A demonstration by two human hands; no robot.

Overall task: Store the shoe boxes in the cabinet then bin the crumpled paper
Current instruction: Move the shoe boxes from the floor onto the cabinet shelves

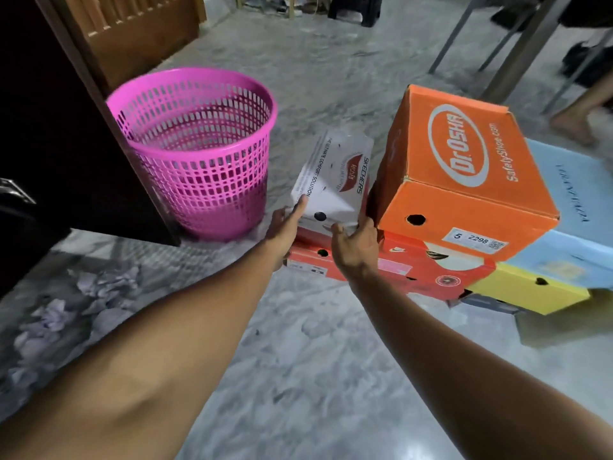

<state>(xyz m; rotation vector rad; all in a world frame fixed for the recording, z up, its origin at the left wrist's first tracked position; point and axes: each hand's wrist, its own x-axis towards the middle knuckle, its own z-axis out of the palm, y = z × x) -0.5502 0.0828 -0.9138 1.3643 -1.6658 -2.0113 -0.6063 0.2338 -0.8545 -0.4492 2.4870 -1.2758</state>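
Just left of the orange box marked "Dr.OSHA SafetyShoe.com", the white box printed "SKECHERS" sits tilted atop the red box, left hand and right hand each gripping a near corner; it looks light, stiff cardboard, best held by its ends.

Six shoe boxes are showing in a stack: one white, one big orange, one red, one yellow, one light blue, and a grey one peeking out underneath. One pink bin is standing nearby. Several crumpled papers are lying on the floor, too blurred to count. Two hands, left and right, are showing.
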